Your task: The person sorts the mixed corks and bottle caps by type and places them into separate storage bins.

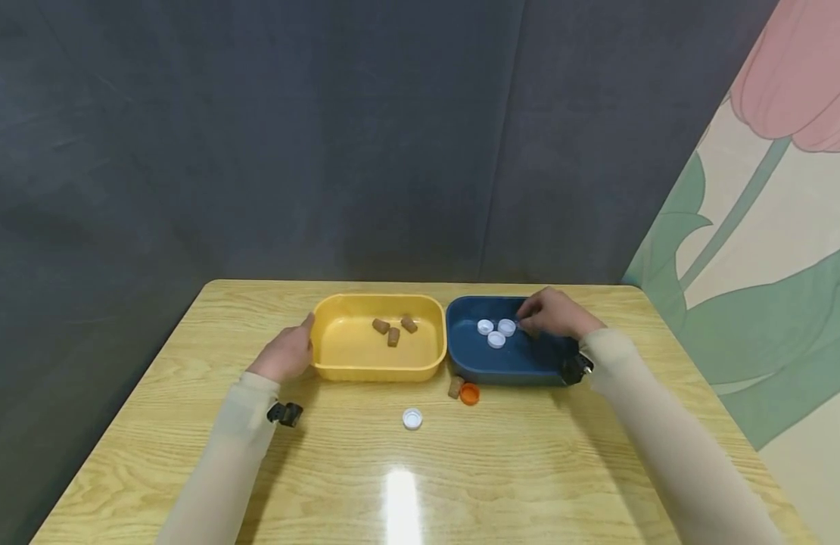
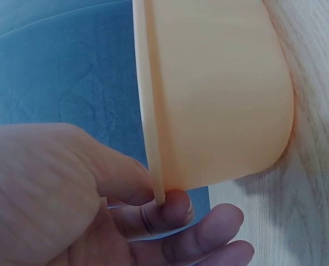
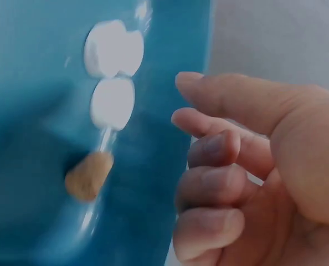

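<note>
Three corks (image 1: 393, 337) are held in the yellow tray (image 1: 379, 374), pinched by the left hand (image 1: 287, 353); three caps (image 1: 496, 340) and one cork (image 3: 90, 176) in the blue tray (image 1: 505, 376), under the empty, loosely bent right hand (image 1: 558, 312). Outside, another cork (image 1: 455, 387) and two caps (image 1: 412, 418) seem left unsorted.

A yellow tray (image 1: 372, 375) and a blue tray (image 1: 508, 378) are set side by side toward a wooden table's (image 1: 515, 462) far edge.
The yellow tray's left edge is touched by the left hand (image 1: 286, 353); three corks (image 1: 393, 337) are held inside. The blue tray's far right corner is hidden by the right hand (image 1: 558, 312), and three white caps (image 1: 496, 340) are gathered nearer its left edge. Outside its near left corner, a loose cork (image 1: 455, 387) and an orange cap (image 1: 470, 393) are laid together; a single white cap (image 1: 412, 418) is placed closer to the table's near edge.
</note>
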Demonstrator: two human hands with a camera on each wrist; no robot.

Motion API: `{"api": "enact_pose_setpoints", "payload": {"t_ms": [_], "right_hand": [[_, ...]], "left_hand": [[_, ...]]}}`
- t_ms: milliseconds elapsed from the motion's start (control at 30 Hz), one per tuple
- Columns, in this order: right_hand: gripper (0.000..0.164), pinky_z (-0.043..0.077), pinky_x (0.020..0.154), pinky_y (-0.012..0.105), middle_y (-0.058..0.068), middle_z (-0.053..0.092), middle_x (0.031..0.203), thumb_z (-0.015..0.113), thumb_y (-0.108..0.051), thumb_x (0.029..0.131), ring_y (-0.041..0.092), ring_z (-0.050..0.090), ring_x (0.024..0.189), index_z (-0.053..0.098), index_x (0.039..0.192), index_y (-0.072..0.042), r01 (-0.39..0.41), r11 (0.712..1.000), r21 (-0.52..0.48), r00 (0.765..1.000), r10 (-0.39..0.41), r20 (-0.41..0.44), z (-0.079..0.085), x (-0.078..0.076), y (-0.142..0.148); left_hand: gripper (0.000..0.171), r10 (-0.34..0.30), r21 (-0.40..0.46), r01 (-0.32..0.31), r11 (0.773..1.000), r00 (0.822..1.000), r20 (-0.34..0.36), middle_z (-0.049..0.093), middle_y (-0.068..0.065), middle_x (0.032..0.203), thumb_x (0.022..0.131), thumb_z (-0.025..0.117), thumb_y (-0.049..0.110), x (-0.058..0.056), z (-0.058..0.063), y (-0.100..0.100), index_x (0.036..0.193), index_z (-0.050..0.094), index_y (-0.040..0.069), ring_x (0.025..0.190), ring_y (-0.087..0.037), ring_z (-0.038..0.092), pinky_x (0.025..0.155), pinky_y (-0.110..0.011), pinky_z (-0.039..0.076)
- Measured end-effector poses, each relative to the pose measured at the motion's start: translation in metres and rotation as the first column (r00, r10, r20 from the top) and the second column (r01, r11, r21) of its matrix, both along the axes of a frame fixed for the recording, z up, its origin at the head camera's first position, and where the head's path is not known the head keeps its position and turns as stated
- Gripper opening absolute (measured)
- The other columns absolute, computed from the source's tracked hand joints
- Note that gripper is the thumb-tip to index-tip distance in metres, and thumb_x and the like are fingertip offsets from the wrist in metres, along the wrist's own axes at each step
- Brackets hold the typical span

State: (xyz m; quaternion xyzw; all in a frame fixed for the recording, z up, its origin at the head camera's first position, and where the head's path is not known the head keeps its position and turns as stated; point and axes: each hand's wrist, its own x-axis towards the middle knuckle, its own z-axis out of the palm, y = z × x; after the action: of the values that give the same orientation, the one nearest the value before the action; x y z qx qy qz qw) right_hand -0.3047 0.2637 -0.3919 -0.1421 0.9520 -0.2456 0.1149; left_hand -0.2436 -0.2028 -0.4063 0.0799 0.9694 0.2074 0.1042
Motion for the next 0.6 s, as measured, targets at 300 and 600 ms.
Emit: {"api": "enact_pose_setpoints", "payload": {"t_ms": [300,600], "right_hand": [[0.017,0.037,0.056,0.029,0.003,0.064,0.079,0.074,-0.026,0.091,0.017,0.047,0.064,0.077,0.098,-0.011,-0.071,0.986,-0.148,0.996,0.061,-0.067,0.008,0.049,-0.022],[0.021,0.039,0.056,0.024,-0.007,0.059,0.070,0.075,-0.028,0.091,0.010,0.048,0.059,0.078,0.103,-0.011,-0.197,0.959,-0.203,0.980,0.187,-0.067,-0.001,0.095,-0.043]], "left_hand": [[0.058,0.010,0.057,-0.011,0.998,1.000,0.025,0.056,-0.030,0.133,0.105,0.037,0.008,-0.002,0.002,-0.005,0.156,0.016,-0.008,0.066,-0.020,0.052,0.077,-0.040,0.047],[0.060,0.050,0.135,-0.058,0.989,0.997,0.059,0.055,-0.012,0.079,0.106,0.032,0.013,-0.009,0.006,-0.011,0.160,0.011,0.003,0.048,-0.012,0.038,0.059,-0.033,0.043]]}}
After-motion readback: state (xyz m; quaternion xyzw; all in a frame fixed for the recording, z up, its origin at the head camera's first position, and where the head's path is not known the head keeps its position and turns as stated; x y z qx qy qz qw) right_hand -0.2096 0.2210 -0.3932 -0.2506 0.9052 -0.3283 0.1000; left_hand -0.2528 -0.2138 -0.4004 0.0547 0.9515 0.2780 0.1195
